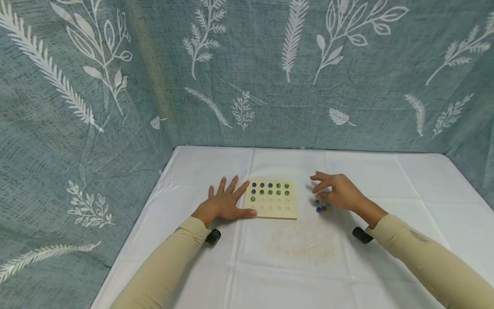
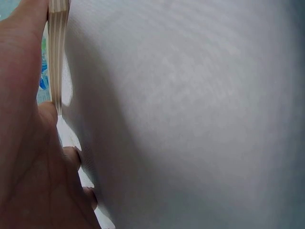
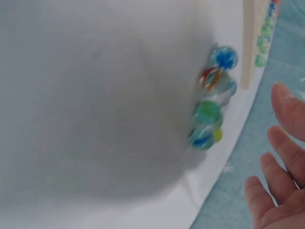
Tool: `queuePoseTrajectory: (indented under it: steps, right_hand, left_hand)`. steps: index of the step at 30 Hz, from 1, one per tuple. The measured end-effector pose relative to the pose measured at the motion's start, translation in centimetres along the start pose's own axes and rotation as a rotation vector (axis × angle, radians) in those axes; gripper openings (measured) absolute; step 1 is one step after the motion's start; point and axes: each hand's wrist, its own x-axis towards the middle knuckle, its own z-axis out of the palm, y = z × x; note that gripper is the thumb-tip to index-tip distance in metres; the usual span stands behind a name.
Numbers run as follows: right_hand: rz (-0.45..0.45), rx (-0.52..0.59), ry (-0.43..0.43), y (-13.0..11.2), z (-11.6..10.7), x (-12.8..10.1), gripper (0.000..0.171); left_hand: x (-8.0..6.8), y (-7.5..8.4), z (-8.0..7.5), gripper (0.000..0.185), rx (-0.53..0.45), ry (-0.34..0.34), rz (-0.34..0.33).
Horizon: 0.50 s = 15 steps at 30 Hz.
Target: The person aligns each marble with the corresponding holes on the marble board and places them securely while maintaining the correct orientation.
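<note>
A pale wooden board (image 1: 275, 212) with rows of round hollows lies flat on the table. Blue and green glass marbles (image 1: 270, 185) fill its two far rows, and one green marble (image 1: 252, 199) sits at the left of the third row. My left hand (image 1: 224, 204) is spread at the board's left side, thumb on the near corner and index finger at the far one. To the right of the board, my right hand (image 1: 341, 193) hovers above a cluster of loose marbles (image 3: 208, 112), fingers loosely bent and apart. Nothing shows between them in the right wrist view.
A white cloth (image 1: 293, 274) with fold lines covers the table. Behind it and on the left hangs a blue-green curtain (image 1: 270, 116) with white leaf prints. A dark device (image 1: 362, 235) is at the right wrist, another (image 1: 213, 236) at the left.
</note>
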Motion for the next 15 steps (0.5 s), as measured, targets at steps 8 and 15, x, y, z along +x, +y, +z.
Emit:
queuePoseTrajectory:
  steps: [8, 15]
  right_hand:
    - [0.024, -0.023, 0.013, 1.3, -0.8, -1.6, 0.013]
    - [0.046, -0.019, 0.002, 2.7, -0.4, -2.2, 0.017]
  left_hand:
    - [0.2, 0.0, 0.1, 0.105, -0.006, -0.003, 0.001]
    - [0.5, -0.2, 0.2, 0.106, 0.000, -0.012, -0.002]
